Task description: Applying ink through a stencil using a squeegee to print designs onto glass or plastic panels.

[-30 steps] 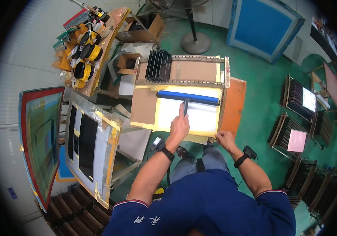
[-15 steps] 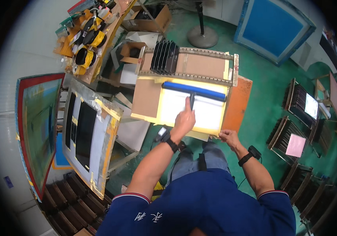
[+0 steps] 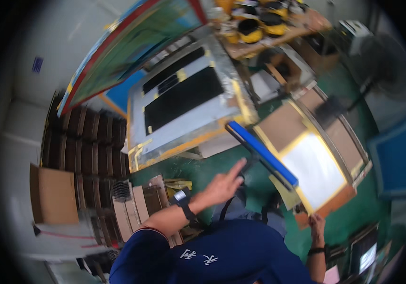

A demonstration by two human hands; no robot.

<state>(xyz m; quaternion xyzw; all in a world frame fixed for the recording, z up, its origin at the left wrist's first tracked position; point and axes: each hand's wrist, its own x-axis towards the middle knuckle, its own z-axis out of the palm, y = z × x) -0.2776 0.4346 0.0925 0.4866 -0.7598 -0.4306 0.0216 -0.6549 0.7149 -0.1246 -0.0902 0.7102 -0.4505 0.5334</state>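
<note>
My left hand (image 3: 222, 188) is wrapped around the short dark handle of a wide blue roller (image 3: 265, 155), its index finger stretched along the handle. The roller is tilted, off the white sheet (image 3: 314, 168), between that sheet and a framed printing screen (image 3: 191, 139). The sheet has a yellow taped border and lies on a brown board (image 3: 282, 128). At the near corner of that border, my right hand (image 3: 316, 223) has its fingers pinched on the edge; its fingertips are partly hidden.
Left of me stands a red-framed screen (image 3: 139, 54), with dark wooden racks (image 3: 80, 137) below it. Yellow and black tubs (image 3: 250, 31) crowd a bench at the back. A slotted rail (image 3: 340, 137) runs along the board's far side. A blue screen (image 3: 397, 156) leans at the right.
The view has turned to the left. My left hand has lifted the roller off the white sheet and carried it left, beyond the board's edge. My right hand stays at the sheet's corner.
</note>
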